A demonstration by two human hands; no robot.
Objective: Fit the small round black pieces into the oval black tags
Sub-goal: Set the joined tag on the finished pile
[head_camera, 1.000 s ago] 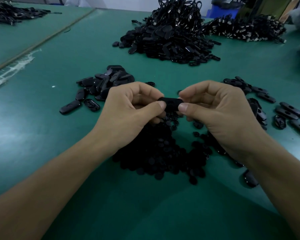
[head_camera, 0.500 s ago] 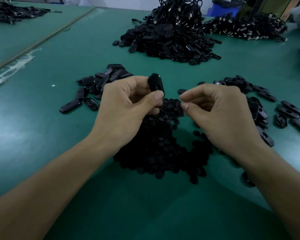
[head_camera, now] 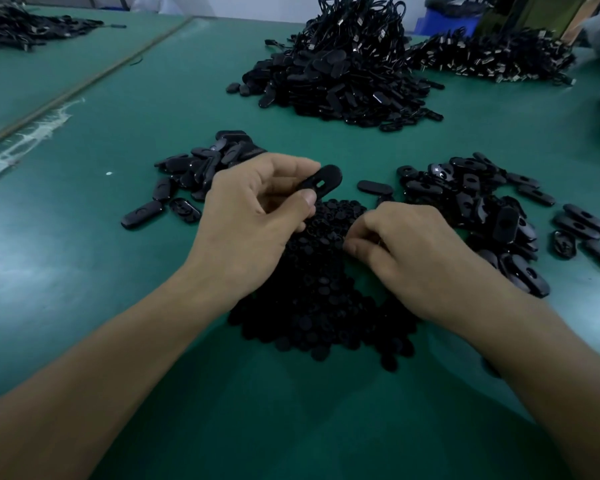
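No text, label, brand or number could be read anywhere. One oval black tag [head_camera: 439,172] lying to the right bore a small pale mark, too blurred to read.

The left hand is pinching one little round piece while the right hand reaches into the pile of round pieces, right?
Not quite. The head view shows the left hand pinching an oval tag, not a round piece. The right hand does reach into the pile of round pieces.
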